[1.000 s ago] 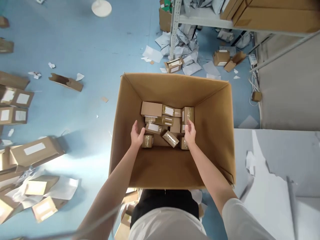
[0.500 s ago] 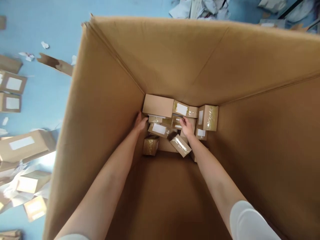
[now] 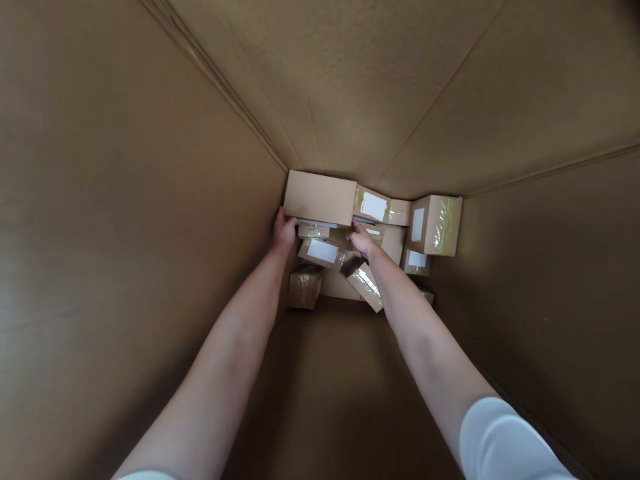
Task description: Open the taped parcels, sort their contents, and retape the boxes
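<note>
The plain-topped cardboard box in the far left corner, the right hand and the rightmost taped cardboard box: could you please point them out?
Plain-topped cardboard box (image 3: 321,198), head view: middle of its top.
Right hand (image 3: 362,241), head view: middle of the hand.
Taped cardboard box (image 3: 443,225), head view: its taped face.

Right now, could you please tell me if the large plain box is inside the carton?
It is in: the large plain box sits down in the far-left corner of the carton.

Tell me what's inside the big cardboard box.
Smaller boxes, several with white labels, plus the left hand and right hand near opposite ends of a wide plain box. The boxes' contents are hidden, as is what's beneath the wide one.
</note>
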`<move>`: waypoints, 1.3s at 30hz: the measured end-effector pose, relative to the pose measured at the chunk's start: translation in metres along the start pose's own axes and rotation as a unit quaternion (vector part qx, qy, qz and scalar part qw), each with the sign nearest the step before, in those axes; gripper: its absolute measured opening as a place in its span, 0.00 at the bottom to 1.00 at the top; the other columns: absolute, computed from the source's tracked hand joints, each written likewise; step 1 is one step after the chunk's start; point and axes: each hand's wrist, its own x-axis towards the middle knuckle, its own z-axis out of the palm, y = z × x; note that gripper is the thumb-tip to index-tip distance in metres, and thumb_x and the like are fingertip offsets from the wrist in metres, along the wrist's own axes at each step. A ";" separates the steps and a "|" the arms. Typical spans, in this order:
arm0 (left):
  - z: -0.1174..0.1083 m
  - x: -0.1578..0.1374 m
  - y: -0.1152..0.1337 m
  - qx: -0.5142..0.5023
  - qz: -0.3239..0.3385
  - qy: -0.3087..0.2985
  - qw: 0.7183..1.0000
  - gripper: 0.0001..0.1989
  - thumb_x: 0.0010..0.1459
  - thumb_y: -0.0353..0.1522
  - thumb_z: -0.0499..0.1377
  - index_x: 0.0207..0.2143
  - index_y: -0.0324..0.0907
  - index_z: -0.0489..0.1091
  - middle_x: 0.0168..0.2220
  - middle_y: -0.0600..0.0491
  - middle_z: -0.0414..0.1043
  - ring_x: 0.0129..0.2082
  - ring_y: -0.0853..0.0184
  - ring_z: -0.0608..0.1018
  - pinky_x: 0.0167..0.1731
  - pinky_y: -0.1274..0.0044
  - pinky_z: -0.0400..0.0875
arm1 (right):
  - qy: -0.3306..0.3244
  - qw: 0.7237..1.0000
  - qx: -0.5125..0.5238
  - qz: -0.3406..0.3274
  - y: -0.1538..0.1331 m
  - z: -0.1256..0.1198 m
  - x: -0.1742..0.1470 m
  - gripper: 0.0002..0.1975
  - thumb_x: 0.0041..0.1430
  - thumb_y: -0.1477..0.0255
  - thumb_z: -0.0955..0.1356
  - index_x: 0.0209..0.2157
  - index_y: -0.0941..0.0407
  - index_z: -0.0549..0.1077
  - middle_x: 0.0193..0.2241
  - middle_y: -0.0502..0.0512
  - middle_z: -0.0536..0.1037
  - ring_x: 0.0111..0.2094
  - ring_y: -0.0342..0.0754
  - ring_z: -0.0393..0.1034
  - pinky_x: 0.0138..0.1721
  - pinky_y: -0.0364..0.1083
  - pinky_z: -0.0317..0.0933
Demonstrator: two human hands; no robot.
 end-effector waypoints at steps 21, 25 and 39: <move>-0.001 -0.108 0.049 -0.148 -0.046 -0.015 0.988 0.23 0.45 0.33 0.58 0.46 0.39 0.76 0.49 0.47 0.75 0.53 0.55 0.74 0.57 0.62 0.65 | 0.093 0.990 0.066 -0.081 -0.033 -0.066 -0.126 0.30 0.52 0.68 0.61 0.59 0.49 0.66 0.59 0.47 0.69 0.61 0.51 0.59 0.61 0.55 0.54; 0.015 -0.125 0.049 -0.156 -0.058 -0.011 0.986 0.24 0.53 0.42 0.61 0.51 0.43 0.72 0.55 0.47 0.72 0.55 0.58 0.73 0.56 0.64 0.66 | 0.122 0.986 0.070 -0.084 -0.030 -0.065 -0.139 0.31 0.55 0.65 0.60 0.62 0.51 0.62 0.60 0.49 0.67 0.62 0.50 0.58 0.62 0.54 0.54; 0.023 -0.187 0.127 -0.182 -0.075 -0.182 0.963 0.36 0.61 0.56 0.43 0.63 0.46 0.57 0.63 0.52 0.61 0.66 0.61 0.59 0.64 0.67 0.54 | 0.105 0.978 0.169 -0.057 -0.079 -0.069 -0.206 0.40 0.54 0.59 0.66 0.66 0.51 0.53 0.64 0.48 0.61 0.65 0.50 0.55 0.65 0.52 0.48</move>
